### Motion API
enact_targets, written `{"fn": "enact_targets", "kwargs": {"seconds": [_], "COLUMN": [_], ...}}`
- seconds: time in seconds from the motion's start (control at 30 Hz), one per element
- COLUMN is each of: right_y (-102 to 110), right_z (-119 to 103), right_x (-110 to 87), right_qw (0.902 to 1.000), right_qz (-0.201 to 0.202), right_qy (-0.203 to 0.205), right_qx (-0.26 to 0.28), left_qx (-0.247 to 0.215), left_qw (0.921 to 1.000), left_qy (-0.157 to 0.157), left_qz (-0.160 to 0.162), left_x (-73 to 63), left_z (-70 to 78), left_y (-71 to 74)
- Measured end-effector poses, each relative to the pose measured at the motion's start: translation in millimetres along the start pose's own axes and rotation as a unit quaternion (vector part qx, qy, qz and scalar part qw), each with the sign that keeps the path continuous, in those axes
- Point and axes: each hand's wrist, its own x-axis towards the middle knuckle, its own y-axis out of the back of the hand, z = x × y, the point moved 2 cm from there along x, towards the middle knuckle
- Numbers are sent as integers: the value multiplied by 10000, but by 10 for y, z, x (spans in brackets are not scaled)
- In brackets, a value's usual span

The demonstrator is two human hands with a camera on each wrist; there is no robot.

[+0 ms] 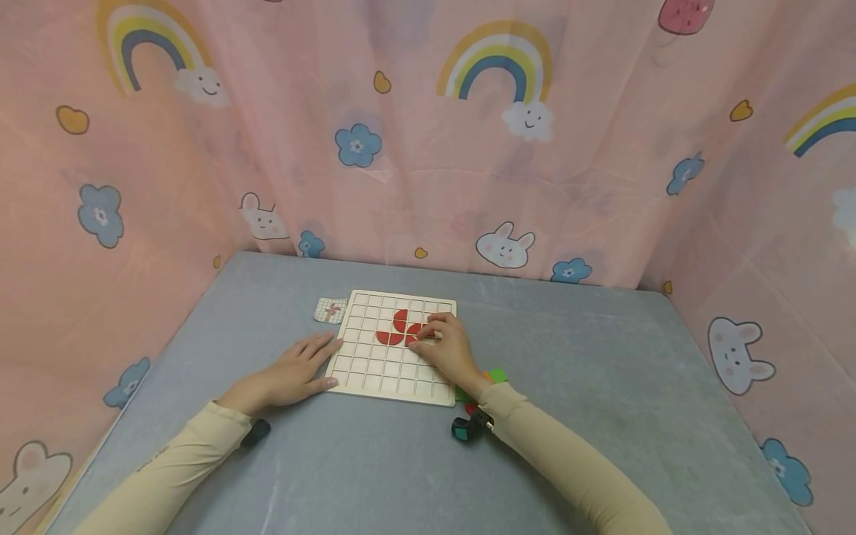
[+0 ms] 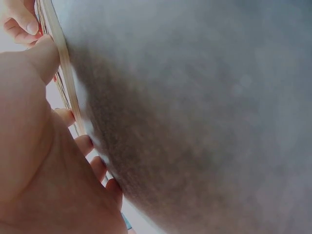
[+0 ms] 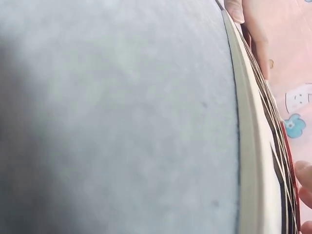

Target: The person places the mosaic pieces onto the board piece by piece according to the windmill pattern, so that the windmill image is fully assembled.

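A square wooden grid board lies on the table, with several red rounded pieces set in its cells near the middle. My left hand rests at the board's left edge, fingers extended, fingertips and thumb touching the rim. Over the red pieces is my right hand, fingers bent, thumb and fingertips low at the pieces and partly covering them. Whether it pinches one I cannot tell. In the right wrist view, the fingertips show beside a red strip along the board's side.
A small card with a printed grid and pinwheel figure lies beside the board's upper left corner. Green, orange and red pieces lie by the lower right corner, partly under the right wrist. Pink patterned curtains hang around the grey table.
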Motion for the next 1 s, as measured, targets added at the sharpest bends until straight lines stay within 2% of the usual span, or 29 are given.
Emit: {"fn": "enact_targets", "kwargs": {"seconds": [0.27,0.47,0.67,0.87,1.0], "right_y": [77,196,334,491,618], "right_z": [23,-7,-26,0,10], "right_x": [54,32,-69,-223,-356], "right_qw": [9996,9982,9947,9953,9945], "right_qz": [-169,-424,-699,-806,-912], "right_qy": [-183,-98,17,-159,-294], "right_qx": [138,414,755,505,422], "left_qx": [20,-1,5,-34,-67], "left_qw": [10000,10000,9999,9995,9997], "left_qy": [-30,-29,-56,-210,-149], "left_qz": [38,60,84,213,175], "left_x": [2,7,12,5,7], "left_z": [-8,5,-10,-15,-20], "left_y": [-5,0,-12,-25,-29]}}
